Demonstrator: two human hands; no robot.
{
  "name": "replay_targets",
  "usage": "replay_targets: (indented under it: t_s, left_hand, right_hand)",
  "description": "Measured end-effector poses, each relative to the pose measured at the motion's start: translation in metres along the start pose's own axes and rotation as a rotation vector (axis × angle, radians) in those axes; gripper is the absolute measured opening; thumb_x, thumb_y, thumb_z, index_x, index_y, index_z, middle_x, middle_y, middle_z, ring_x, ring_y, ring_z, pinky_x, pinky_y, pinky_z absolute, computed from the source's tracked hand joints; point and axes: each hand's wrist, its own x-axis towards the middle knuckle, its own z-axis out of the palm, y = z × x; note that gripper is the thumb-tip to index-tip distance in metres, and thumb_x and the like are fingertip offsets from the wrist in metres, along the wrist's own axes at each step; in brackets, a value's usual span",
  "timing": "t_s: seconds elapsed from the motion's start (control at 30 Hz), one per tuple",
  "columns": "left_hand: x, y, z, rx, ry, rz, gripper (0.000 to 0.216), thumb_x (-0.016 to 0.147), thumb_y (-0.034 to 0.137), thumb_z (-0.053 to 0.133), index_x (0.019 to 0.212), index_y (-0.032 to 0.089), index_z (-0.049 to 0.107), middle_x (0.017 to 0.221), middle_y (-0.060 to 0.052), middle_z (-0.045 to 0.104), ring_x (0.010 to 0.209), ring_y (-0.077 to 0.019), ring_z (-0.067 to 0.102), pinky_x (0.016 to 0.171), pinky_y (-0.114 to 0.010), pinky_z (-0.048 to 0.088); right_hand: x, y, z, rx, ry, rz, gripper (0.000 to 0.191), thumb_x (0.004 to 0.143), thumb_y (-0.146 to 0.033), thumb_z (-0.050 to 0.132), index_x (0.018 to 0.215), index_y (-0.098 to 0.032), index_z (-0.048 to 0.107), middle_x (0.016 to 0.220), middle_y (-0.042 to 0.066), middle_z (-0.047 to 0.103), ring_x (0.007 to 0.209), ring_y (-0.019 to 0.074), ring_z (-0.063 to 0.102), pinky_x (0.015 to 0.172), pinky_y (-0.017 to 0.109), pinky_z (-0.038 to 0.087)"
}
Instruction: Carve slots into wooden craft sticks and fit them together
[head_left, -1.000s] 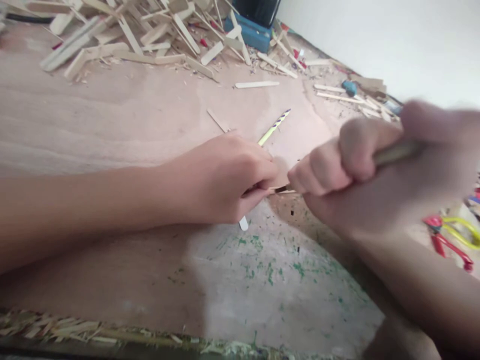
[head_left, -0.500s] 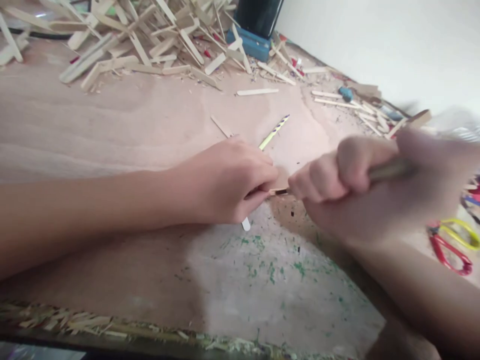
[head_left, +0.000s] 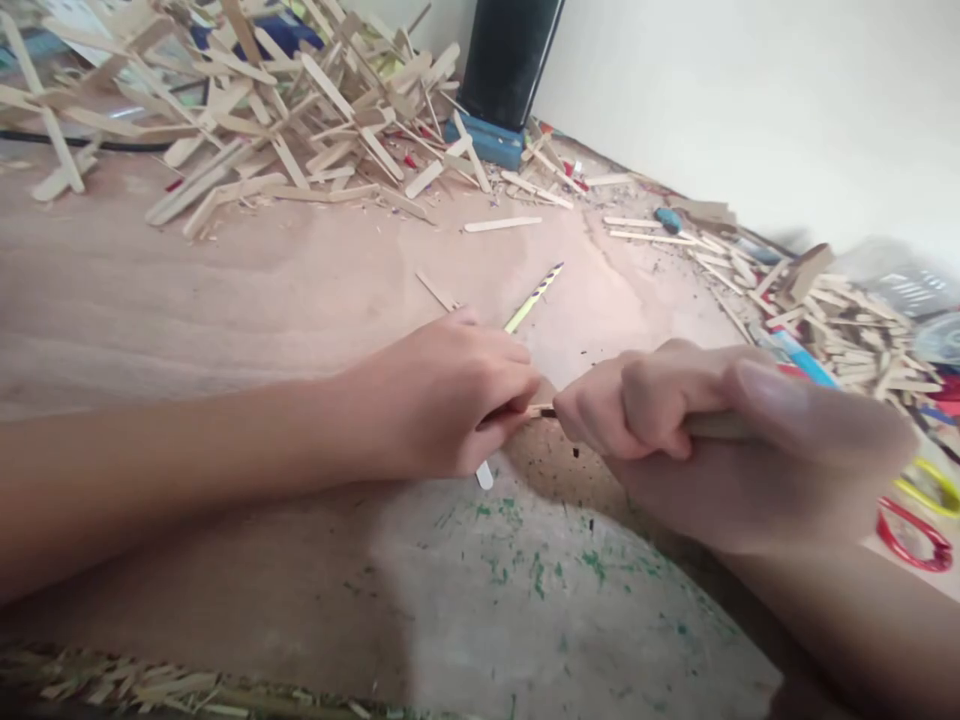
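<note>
My left hand is closed and rests low on the tabletop, fingers pinching a thin wooden piece whose tip barely shows. Close by on the right, my right hand is wrapped round a tool with a pale, wood-like handle. A short dark end comes out of that fist and meets the wooden piece; its exact kind is hidden. A craft stick's white rounded end sticks out below my left hand. Past my knuckles lie a yellow-green patterned pencil and a thin sliver of wood.
A heap of craft sticks fills the back left, near a black upright object on a blue base. More sticks lie along the wall at right. Red and yellow scissor handles show beside my right wrist. Green flecks dot the table.
The view has tilted up, so everything sits lower and more of the right-hand stick pile shows. My right hand has shifted slightly and is less blurred; both hands keep their grips.
</note>
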Motion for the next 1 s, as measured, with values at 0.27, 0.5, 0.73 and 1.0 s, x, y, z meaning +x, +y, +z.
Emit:
replay_targets:
  t_s: [0.27, 0.5, 0.73, 1.0]
  left_hand:
    - [0.002, 0.002, -0.002, 0.028, -0.043, -0.049, 0.023, 0.101, 0.016, 0.066, 0.078, 0.021, 0.066, 0.074, 0.002, 0.067, 0.074, -0.0172, 0.061, 0.079, -0.035, 0.04]
    - [0.003, 0.002, -0.002, 0.048, -0.057, -0.054, 0.022, 0.098, 0.017, 0.07, 0.077, 0.021, 0.066, 0.074, 0.003, 0.067, 0.074, -0.0174, 0.062, 0.079, -0.036, 0.04]
    - [0.005, 0.005, -0.004, 0.076, -0.069, -0.081, 0.024, 0.096, 0.016, 0.074, 0.074, 0.021, 0.065, 0.073, 0.003, 0.066, 0.072, -0.0171, 0.06, 0.077, -0.036, 0.04]
    - [0.002, 0.003, -0.002, 0.037, -0.014, -0.05, 0.019, 0.096, 0.015, 0.078, 0.08, 0.021, 0.071, 0.075, 0.004, 0.07, 0.071, -0.0166, 0.062, 0.076, -0.035, 0.04]
  right_hand:
    - [0.004, -0.011, -0.015, -0.038, -0.099, 0.219, 0.066, 0.105, -0.059, 0.068, 0.061, -0.018, 0.041, 0.06, 0.005, 0.043, 0.065, 0.0201, 0.053, 0.074, 0.045, 0.05]
    - [0.004, -0.013, -0.017, -0.021, -0.076, 0.252, 0.062, 0.105, -0.058, 0.068, 0.062, -0.02, 0.044, 0.063, 0.005, 0.042, 0.068, 0.0215, 0.051, 0.076, 0.047, 0.052]
    - [-0.006, -0.005, -0.011, -0.076, 0.04, 0.146, 0.059, 0.103, -0.05, 0.071, 0.065, -0.02, 0.036, 0.062, 0.001, 0.03, 0.062, 0.0182, 0.04, 0.069, 0.046, 0.049]
    - [0.007, -0.019, -0.004, -0.091, 0.104, 0.23, 0.075, 0.108, -0.053, 0.069, 0.054, -0.017, 0.032, 0.052, 0.001, 0.024, 0.057, 0.0155, 0.04, 0.067, 0.042, 0.046]
